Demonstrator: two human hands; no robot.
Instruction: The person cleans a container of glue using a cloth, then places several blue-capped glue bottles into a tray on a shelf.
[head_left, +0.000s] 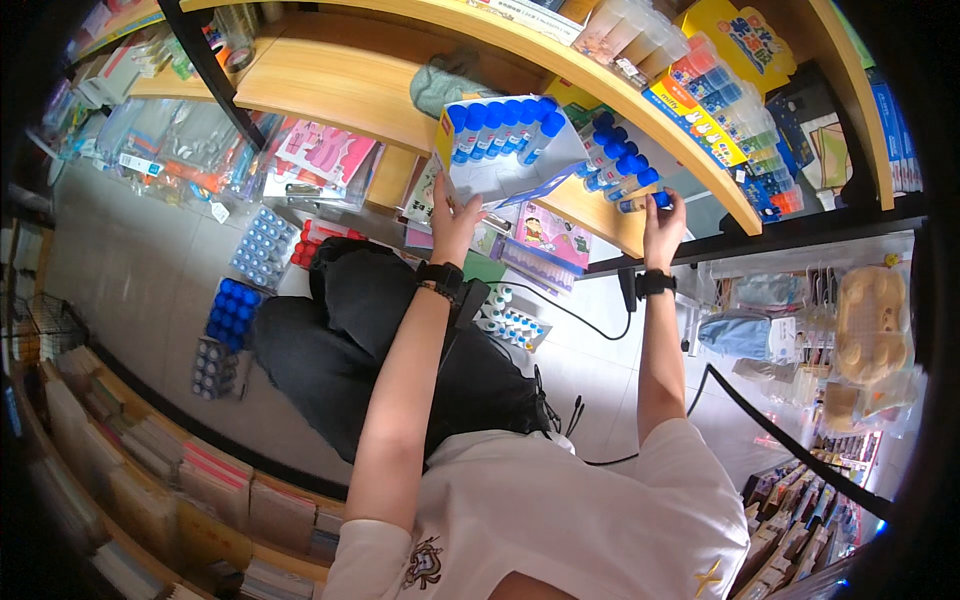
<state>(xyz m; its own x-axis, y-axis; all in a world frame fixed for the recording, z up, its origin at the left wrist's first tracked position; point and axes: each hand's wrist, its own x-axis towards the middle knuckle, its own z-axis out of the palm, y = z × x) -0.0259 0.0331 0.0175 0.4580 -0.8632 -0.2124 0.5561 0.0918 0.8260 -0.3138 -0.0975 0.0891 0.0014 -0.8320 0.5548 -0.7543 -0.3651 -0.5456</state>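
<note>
My left hand (454, 221) grips the near edge of an open cardboard display box (495, 184), which is tilted. Several blue-capped glue sticks (491, 133) stand in a row at its far side. My right hand (664, 225) has its thumb and fingers on the blue cap of a glue stick (637, 202) at the front of the wooden shelf's right part. Beyond it, several more blue-capped glue sticks (611, 165) stand in rows on that shelf. A grey-green cloth (442, 86) lies behind the box.
The upper shelf (705, 176) curves above my right hand and holds a yellow glue stick display (694, 120). Packs with blue caps (234, 311), red caps (306, 247) and white bottles (514, 322) stand on the floor around my legs. A black cable (570, 304) hangs between my wrists.
</note>
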